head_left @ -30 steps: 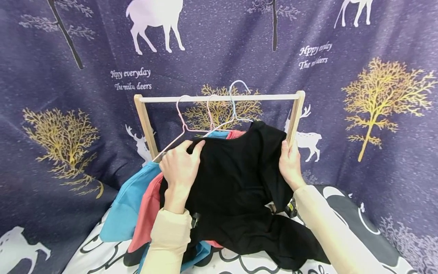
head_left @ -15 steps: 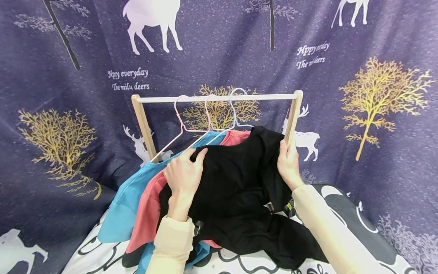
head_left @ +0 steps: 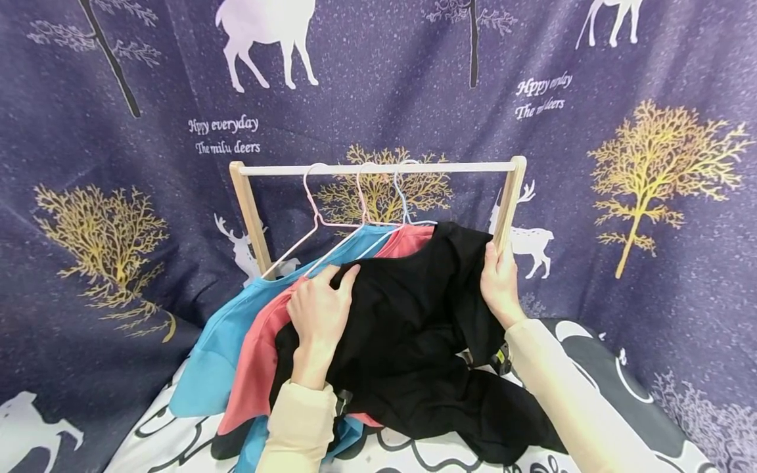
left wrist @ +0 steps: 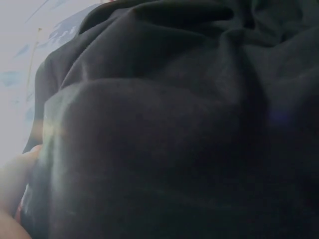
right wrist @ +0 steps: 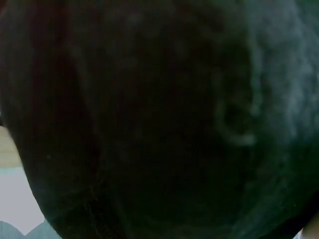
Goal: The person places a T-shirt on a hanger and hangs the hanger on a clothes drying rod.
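A black shirt (head_left: 408,315) hangs in front on a pale blue hanger (head_left: 405,197), whose hook lies over the rack's white rail (head_left: 272,171). My left hand (head_left: 319,312) pinches the shirt's left shoulder near the neckline, thumb on the front; the hanger arm runs down behind that hand. At the right, my right hand (head_left: 501,286) grips the wooden post (head_left: 507,210) of the clothes rack beside the black sleeve; its far fingers are hidden. Black cloth (left wrist: 149,149) fills most of the left wrist view, and dark cloth (right wrist: 149,124) covers most of the right wrist view.
Behind the black shirt hang a coral shirt (head_left: 254,358) and a blue shirt (head_left: 213,361), on pink hangers (head_left: 317,213). The rack stands on a black-and-white patterned cloth (head_left: 160,433). A purple curtain (head_left: 378,85) with deer and trees forms the backdrop.
The pale blue hanger's hook has come down from above the rail onto it. My left hand has lowered with the black shirt's shoulder, while my right hand stays on the post.
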The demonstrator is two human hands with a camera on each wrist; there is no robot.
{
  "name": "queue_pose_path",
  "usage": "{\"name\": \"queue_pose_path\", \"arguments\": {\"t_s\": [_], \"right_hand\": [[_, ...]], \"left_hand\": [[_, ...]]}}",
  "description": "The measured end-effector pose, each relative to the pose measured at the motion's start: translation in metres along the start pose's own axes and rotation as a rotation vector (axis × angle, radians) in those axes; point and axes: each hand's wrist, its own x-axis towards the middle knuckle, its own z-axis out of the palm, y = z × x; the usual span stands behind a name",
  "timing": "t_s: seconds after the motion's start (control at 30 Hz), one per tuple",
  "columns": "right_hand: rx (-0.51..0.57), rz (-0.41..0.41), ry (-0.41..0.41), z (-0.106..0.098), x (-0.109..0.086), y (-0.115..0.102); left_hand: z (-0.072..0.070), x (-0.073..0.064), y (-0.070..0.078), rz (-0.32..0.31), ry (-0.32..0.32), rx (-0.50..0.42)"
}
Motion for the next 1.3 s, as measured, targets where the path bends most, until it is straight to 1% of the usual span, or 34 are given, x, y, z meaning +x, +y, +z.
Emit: {"name": "queue_pose_path", "arguments": {"t_s": [0.3,0.53,0.7,0.9,1.03,1.13,1.23,1.3], "right_hand": [[0.003,0.015,-0.009,-0.001,0.000,-0.001],[0.008,0.017,0.001,0.001,-0.004,-0.003],[0.005,0.012,-0.005,-0.001,-0.002,-0.002],[-0.014,0.034,-0.057,-0.007,0.004,-0.008],[-0.033,0.098,-0.110,-0.013,0.002,-0.012],[-0.082,0.144,-0.146,-0.018,-0.001,-0.015],[-0.134,0.154,-0.164,-0.022,-0.003,-0.019],[-0.143,0.141,-0.181,-0.023,-0.003,-0.021]], "left_hand": [[0.003,-0.004,-0.003,0.016,-0.001,0.001],[-0.002,-0.008,-0.006,0.007,-0.037,0.002],[-0.005,-0.009,-0.007,0.011,-0.059,-0.013],[-0.010,-0.010,-0.009,0.040,-0.049,-0.028],[-0.015,-0.012,-0.011,0.055,-0.054,-0.025],[-0.020,-0.013,-0.013,0.062,-0.061,-0.027],[-0.026,-0.013,-0.014,0.083,-0.062,-0.035],[-0.030,-0.012,-0.014,0.098,-0.054,-0.039]]}}
